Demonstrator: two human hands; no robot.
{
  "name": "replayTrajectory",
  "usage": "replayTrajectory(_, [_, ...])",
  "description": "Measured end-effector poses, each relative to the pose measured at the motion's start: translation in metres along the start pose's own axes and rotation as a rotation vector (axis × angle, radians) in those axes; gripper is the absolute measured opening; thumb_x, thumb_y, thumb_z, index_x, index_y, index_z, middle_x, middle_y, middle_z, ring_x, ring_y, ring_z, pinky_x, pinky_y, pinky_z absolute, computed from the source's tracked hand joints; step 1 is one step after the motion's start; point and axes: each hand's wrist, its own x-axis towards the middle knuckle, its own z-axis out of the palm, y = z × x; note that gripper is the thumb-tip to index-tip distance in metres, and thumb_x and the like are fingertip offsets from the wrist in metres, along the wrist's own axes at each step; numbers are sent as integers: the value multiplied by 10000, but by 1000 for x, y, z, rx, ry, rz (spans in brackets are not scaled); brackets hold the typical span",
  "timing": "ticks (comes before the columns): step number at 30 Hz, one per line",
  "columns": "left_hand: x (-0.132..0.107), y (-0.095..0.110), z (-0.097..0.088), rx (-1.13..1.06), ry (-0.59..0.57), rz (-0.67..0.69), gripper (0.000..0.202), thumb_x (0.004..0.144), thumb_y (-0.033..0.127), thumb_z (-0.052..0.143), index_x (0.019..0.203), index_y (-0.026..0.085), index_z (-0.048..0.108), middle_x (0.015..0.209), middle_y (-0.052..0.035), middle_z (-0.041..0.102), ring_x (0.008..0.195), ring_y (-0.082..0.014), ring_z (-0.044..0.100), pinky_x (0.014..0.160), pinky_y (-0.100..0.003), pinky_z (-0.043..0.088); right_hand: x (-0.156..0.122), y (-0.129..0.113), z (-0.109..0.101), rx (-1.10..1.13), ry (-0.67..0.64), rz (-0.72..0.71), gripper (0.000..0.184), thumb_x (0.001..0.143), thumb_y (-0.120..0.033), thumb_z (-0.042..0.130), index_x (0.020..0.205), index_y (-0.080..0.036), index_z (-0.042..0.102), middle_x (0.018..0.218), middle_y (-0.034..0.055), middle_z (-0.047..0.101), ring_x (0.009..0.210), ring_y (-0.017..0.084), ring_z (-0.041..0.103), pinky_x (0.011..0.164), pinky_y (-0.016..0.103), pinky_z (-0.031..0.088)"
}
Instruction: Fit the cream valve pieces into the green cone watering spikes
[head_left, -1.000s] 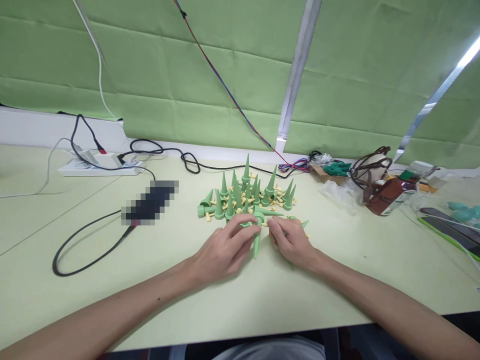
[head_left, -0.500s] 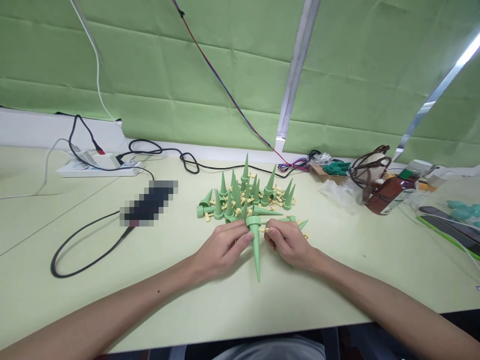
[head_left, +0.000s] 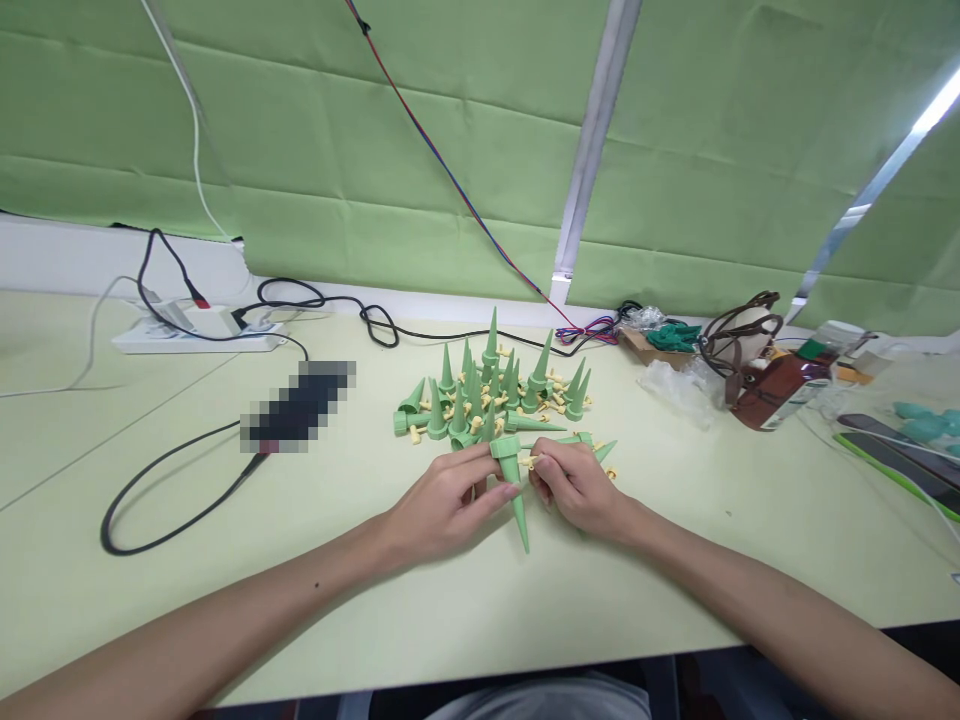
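Observation:
My left hand (head_left: pixel 454 495) grips a green plastic plant-watering spike (head_left: pixel 511 480), its wide cap up and its tip slanting down to the right. Beside it, my right hand (head_left: pixel 574 483) pinches a small cream-yellow valve (head_left: pixel 529 462) between thumb and forefinger. The valve's end points at the spike just below the cap; whether it touches cannot be made out. Behind both hands lies a pile of green spikes (head_left: pixel 474 395), some standing point up and others on their sides. Loose yellow valves (head_left: pixel 415 434) are scattered among them.
A white power strip (head_left: pixel 199 340) and a blurred dark device (head_left: pixel 300 405) with a looping black cable lie left. At the right are a brown bottle (head_left: pixel 784 388), clear plastic wrap (head_left: pixel 686 392), green gloves (head_left: pixel 673 336) and a phone (head_left: pixel 892 450). A green curtain hangs behind the table.
The held spike has tilted, its tip swinging right and slightly up. My left thumb has slid a little right and down along it. My right hand has barely moved.

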Motion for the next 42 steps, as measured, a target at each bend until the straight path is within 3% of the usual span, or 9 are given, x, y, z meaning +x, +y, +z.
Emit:
replayTrajectory(5, [0, 2, 1, 5, 37, 0, 314, 985, 296, 524, 714, 152, 592, 687, -3, 530, 605, -107, 486, 552, -213, 377, 0, 1, -1, -9, -30, -33, 420, 1071, -385, 331, 695, -218, 414, 558, -40, 482, 499, 108, 426, 515, 230, 342])
replayTrajectory(9, [1, 3, 3, -65, 59, -80, 315, 977, 305, 518, 711, 151, 585, 664, 3, 524, 580, -102, 476, 510, -201, 367, 1, -3, -1, -119, -46, -163, 383, 1057, -366, 387, 703, -221, 378, 571, -60, 379, 496, 103, 337, 502, 236, 269])
replayTrajectory(12, [3, 3, 3, -137, 44, -148, 315, 971, 315, 510, 719, 149, 599, 668, -3, 543, 584, -107, 496, 500, -199, 386, 2, -6, -1, -188, -39, -177, 399, 1062, -386, 373, 699, -222, 358, 585, -60, 342, 501, 103, 308, 504, 242, 250])
replayTrajectory(20, [5, 7, 4, -151, 113, -275, 420, 945, 388, 554, 595, 160, 519, 563, 19, 499, 539, -106, 468, 503, -220, 393, 1, -3, 0, -218, 38, -140, 339, 1043, -388, 445, 755, -212, 465, 619, -34, 438, 549, 118, 387, 536, 237, 305])
replayTrajectory(24, [6, 6, 4, -176, 115, -288, 427, 943, 394, 558, 592, 161, 489, 563, 29, 475, 528, -98, 461, 490, -210, 386, 2, -3, 2, -235, 74, -141, 346, 1049, -361, 430, 736, -215, 450, 607, -36, 422, 541, 119, 380, 533, 242, 300])
replayTrajectory(31, [3, 1, 3, -180, 35, -240, 330, 932, 386, 578, 719, 137, 614, 690, -4, 556, 593, -105, 506, 513, -207, 414, 2, -3, 1, -210, 91, -108, 335, 1053, -328, 409, 739, -212, 431, 609, -43, 399, 536, 112, 377, 525, 240, 293])
replayTrajectory(42, [1, 2, 1, -64, 120, -18, 330, 911, 314, 655, 639, 159, 552, 668, 4, 500, 596, -109, 485, 515, -216, 398, -1, -5, 1, -169, 57, -85, 381, 1060, -333, 340, 695, -222, 341, 587, -51, 341, 499, 111, 320, 511, 257, 267])
